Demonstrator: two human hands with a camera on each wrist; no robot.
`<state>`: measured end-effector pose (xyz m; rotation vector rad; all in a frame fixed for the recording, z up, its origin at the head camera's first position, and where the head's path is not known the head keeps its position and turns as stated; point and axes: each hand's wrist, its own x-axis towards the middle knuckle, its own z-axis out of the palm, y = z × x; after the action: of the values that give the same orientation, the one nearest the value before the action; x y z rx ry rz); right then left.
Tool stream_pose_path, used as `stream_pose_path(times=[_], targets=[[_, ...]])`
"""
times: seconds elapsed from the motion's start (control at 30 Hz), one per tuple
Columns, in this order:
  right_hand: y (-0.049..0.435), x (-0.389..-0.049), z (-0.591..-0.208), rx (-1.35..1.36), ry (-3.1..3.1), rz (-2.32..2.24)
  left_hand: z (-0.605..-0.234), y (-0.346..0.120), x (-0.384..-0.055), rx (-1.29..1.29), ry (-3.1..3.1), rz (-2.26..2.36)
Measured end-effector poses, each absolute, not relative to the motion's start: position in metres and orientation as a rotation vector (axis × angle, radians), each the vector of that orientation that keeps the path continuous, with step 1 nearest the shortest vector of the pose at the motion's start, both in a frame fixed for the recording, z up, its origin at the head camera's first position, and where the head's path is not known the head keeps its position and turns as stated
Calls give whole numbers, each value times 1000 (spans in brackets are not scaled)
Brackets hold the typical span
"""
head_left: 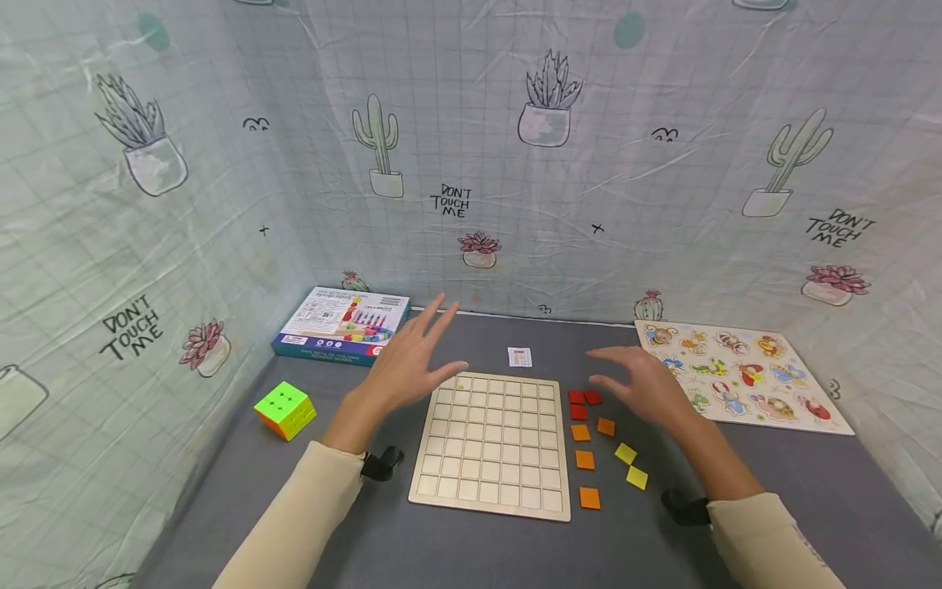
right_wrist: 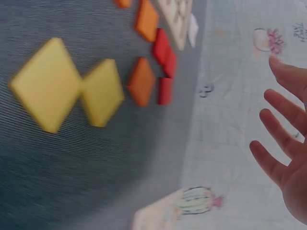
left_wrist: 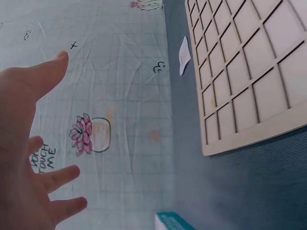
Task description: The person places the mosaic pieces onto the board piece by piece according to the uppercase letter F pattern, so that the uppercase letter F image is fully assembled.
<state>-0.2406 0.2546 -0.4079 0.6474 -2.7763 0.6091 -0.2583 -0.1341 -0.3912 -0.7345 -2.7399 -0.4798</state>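
My left hand (head_left: 407, 364) hovers by the upper left corner of a wooden grid board (head_left: 491, 446), fingers spread and holding nothing. In the left wrist view its thumb and fingers stand apart with the board off to the right. My right hand (head_left: 643, 384) is raised on the other side, fingers extended and nothing in them. Below and left of it lie small square tiles: red tiles (head_left: 578, 412), orange tiles (head_left: 585, 460) and two yellow tiles (head_left: 636, 478), close along the board's right edge. In the right wrist view a yellow tile (right_wrist: 48, 86) appears large and slightly blurred.
A small printed card (head_left: 519, 357) lies beyond the board. At the back left is a flat game box (head_left: 342, 323), with a puzzle cube (head_left: 285, 411) in front of it. An insect picture board (head_left: 743, 376) sits at the right. Patterned cloth walls (head_left: 471, 164) enclose the dark table.
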Motion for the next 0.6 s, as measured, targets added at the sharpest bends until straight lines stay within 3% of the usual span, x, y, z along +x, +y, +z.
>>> stream_pose_path(times=[0.6], targets=[[266,-259,-463,653,-2986,658,-445,-152,-230,-765,-3034,-785]])
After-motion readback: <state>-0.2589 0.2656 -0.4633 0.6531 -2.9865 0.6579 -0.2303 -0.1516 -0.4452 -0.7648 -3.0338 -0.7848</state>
